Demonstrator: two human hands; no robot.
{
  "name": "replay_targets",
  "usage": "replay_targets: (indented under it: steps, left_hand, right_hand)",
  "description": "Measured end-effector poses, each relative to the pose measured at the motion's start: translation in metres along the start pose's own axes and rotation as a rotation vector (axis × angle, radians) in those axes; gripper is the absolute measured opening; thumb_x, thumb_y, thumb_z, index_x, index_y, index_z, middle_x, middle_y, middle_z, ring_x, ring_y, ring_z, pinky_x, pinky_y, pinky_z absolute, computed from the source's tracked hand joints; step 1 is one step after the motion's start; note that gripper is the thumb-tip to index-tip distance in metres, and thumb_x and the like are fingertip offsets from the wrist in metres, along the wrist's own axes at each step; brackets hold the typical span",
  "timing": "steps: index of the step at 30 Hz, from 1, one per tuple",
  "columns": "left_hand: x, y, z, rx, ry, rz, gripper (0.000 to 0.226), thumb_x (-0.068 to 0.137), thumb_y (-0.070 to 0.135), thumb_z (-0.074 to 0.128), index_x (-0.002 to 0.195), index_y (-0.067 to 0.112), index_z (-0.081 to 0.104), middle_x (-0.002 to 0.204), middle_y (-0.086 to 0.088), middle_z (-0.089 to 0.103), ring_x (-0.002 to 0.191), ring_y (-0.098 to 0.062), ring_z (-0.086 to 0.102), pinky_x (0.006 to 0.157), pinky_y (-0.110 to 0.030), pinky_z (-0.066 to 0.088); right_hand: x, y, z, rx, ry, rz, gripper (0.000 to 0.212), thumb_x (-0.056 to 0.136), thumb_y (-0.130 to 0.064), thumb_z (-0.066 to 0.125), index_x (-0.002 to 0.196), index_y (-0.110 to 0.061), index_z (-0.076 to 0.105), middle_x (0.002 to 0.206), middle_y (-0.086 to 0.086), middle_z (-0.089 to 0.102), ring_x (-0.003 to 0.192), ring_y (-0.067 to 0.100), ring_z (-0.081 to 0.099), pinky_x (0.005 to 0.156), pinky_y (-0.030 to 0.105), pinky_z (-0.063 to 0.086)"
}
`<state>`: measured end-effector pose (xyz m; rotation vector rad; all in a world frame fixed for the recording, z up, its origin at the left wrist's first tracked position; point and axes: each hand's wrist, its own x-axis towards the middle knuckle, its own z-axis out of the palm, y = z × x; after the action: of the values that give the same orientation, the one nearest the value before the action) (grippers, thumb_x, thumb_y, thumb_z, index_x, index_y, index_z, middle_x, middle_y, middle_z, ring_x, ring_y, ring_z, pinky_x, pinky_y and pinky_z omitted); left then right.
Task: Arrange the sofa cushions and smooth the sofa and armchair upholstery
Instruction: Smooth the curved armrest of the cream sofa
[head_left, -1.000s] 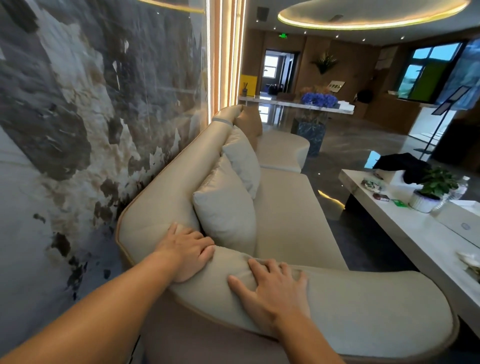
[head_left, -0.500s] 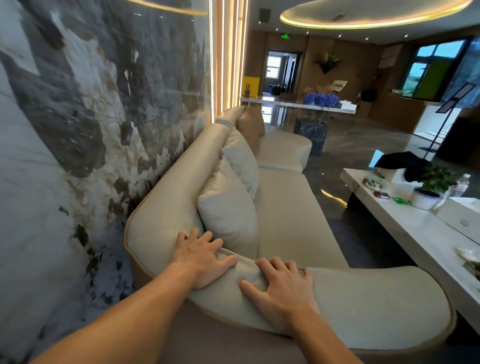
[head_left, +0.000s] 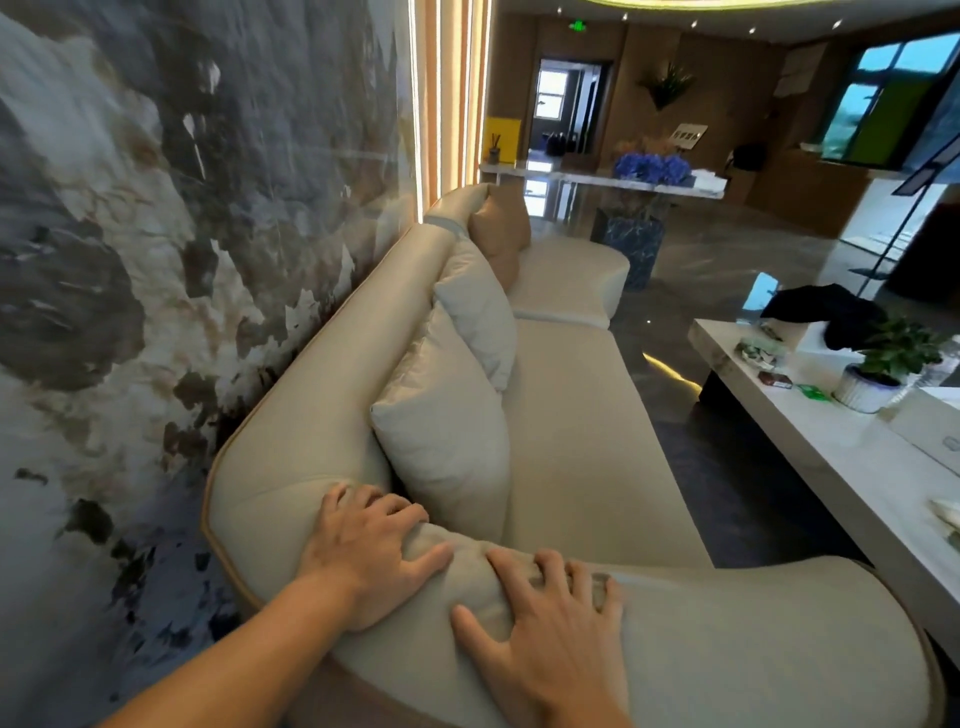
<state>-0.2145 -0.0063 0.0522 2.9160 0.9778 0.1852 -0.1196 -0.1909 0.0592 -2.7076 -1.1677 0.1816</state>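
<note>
A long cream sofa (head_left: 582, 447) runs along the marble wall, seen from behind its near armrest (head_left: 727, 639). My left hand (head_left: 363, 551) and my right hand (head_left: 545, 623) both lie palm down on the armrest, fingers spread, pressing the upholstery. Neither hand holds anything. Leaning on the backrest are a near cream cushion (head_left: 447, 436), a second cream cushion (head_left: 478, 312) behind it, and a tan cushion (head_left: 501, 228) at the far end.
The marble wall (head_left: 156, 260) is close on the left. A long white coffee table (head_left: 831, 447) stands on the right with a potted plant (head_left: 883, 364), dark cloth and small items. Glossy floor lies between sofa and table. A counter with blue flowers (head_left: 652, 167) is at the back.
Both hands have slid rightward along the armrest, the left hand coming onto its top near the cushion. The view has shifted a little closer to the sofa.
</note>
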Motion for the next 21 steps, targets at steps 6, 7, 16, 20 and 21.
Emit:
replay_targets:
  steps: [6,7,16,20,21]
  left_hand:
    - [0.026,-0.008,-0.002,0.057,-0.14,-0.002,0.088,0.07,0.085,0.003,0.137,0.047,0.045,0.15,0.021,0.041,0.142,-0.014,0.025,0.115,-0.048,0.005]
    - [0.029,-0.009,-0.003,0.062,-0.179,-0.005,0.089,0.07,0.085,0.002,0.14,0.047,0.041,0.152,0.019,0.038,0.145,-0.016,0.022,0.116,-0.049,0.003]
    - [0.037,0.038,-0.012,0.015,-0.357,0.072,0.053,0.098,0.051,0.015,0.13,0.036,0.054,0.145,0.006,0.051,0.137,-0.022,0.039,0.108,-0.049,0.02]
    - [0.042,0.01,-0.015,0.08,-0.387,0.02,0.068,0.087,0.074,0.011,0.14,0.047,0.044,0.154,0.012,0.04,0.143,-0.019,0.031,0.113,-0.055,0.01]
    - [0.045,-0.007,-0.018,0.104,-0.384,-0.052,0.069,0.086,0.077,0.009,0.14,0.051,0.042,0.157,0.012,0.035,0.146,-0.021,0.024,0.114,-0.058,0.008]
  right_hand:
    - [0.031,-0.001,0.01,0.013,-0.074,0.005,0.09,0.065,-0.089,0.011,0.148,-0.054,0.006,0.163,-0.006,0.016,0.148,0.022,0.008,0.109,0.063,-0.005]
    - [0.034,-0.002,0.011,0.01,-0.085,0.001,0.091,0.065,-0.089,0.01,0.148,-0.054,0.007,0.163,-0.005,0.016,0.148,0.023,0.008,0.109,0.064,-0.005]
    - [0.069,0.011,-0.014,0.041,-0.267,-0.098,0.078,0.077,-0.083,0.003,0.14,-0.05,0.036,0.141,0.01,0.05,0.133,0.03,0.041,0.107,0.067,0.013]
    - [0.067,0.076,-0.022,-0.056,-0.31,-0.114,0.082,0.08,-0.082,0.004,0.145,-0.044,0.036,0.149,0.001,0.049,0.135,0.025,0.044,0.111,0.052,0.024]
    - [0.067,0.103,-0.029,-0.059,-0.296,-0.065,0.078,0.083,-0.079,0.005,0.142,-0.044,0.041,0.147,0.0,0.051,0.134,0.025,0.046,0.111,0.05,0.025]
